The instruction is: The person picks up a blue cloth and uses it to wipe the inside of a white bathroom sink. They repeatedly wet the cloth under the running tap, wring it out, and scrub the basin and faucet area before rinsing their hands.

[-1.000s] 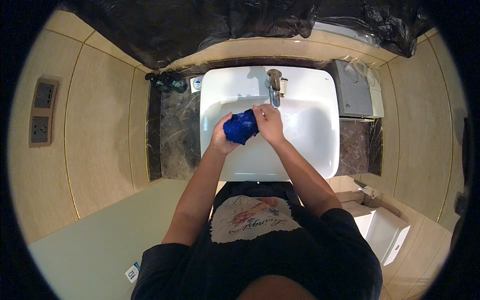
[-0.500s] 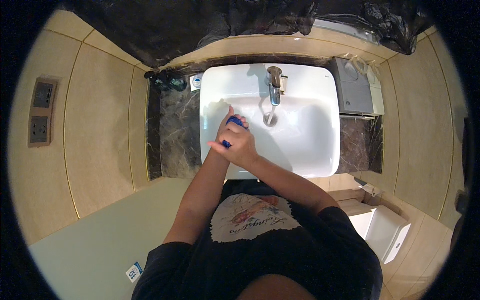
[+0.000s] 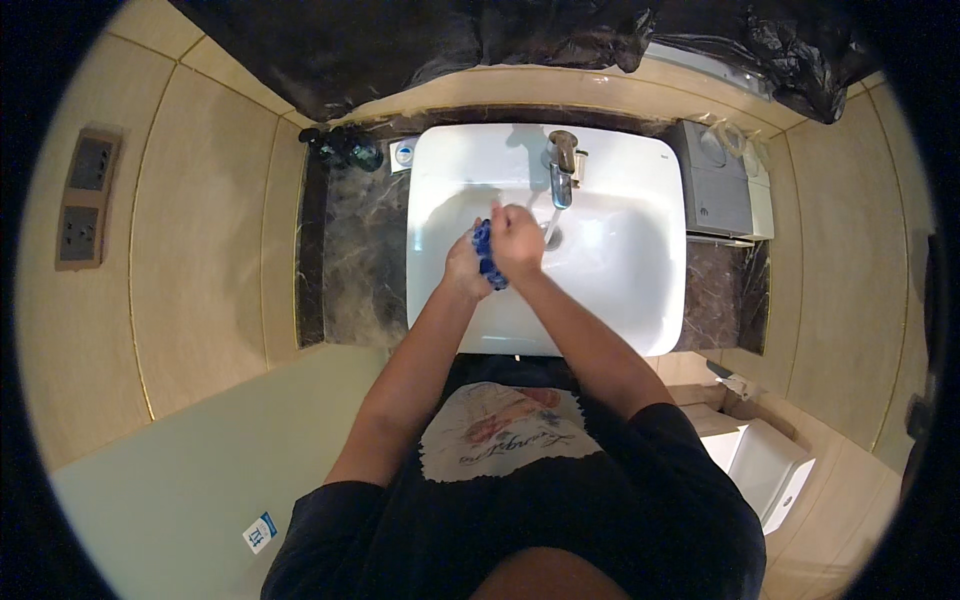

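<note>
Blue cloth (image 3: 488, 256) bunched up over the white sink (image 3: 625, 275).
Your left hand (image 3: 464, 268) and right hand (image 3: 518, 242) grasp it between them; expect something light, limp, probably wet and slick, best held by a thick gather of folds.

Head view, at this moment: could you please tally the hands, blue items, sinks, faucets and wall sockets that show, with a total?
Hands: 2, the left hand and the right hand
Blue item: 1, between the hands
Sink: 1
Faucet: 1
Wall sockets: 2, the upper socket and the lower socket
Total: 7
</note>
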Demonstrator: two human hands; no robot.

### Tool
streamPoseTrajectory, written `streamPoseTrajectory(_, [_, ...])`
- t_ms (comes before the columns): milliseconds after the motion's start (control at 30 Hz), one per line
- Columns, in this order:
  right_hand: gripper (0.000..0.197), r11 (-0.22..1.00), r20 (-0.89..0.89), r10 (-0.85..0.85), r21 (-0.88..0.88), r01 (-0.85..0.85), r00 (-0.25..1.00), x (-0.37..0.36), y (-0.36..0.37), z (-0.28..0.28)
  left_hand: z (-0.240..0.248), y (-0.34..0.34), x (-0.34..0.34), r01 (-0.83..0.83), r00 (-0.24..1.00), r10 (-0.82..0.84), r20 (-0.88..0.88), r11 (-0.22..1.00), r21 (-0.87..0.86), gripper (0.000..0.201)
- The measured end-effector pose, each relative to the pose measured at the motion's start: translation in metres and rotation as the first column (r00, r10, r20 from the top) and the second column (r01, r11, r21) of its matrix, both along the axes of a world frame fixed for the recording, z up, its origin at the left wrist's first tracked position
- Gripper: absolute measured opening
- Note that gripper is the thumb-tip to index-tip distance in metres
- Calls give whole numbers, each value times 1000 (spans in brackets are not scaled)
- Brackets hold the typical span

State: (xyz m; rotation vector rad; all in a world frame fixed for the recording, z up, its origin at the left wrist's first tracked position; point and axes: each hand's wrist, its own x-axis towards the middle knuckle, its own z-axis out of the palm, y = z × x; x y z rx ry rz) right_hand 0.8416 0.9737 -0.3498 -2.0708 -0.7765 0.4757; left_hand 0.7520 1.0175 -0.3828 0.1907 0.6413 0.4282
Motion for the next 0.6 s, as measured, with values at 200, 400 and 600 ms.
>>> streamPoseTrajectory(200, [42, 982, -741, 187, 130, -135, 645, 25, -1, -32, 34, 10, -12, 76, 984, -85, -158, 995, -58, 61])
streamPoseTrajectory(400, [19, 868, -149, 252, 472, -155, 956, -5, -22, -6, -14, 7, -20, -14, 983, 23, -180, 999, 50, 44])
streamPoseTrajectory(600, [31, 919, 261, 259, 229, -321, 930, -32, -27, 43, -38, 1, -22, 1, 996, -11, 93, 993, 114, 37])
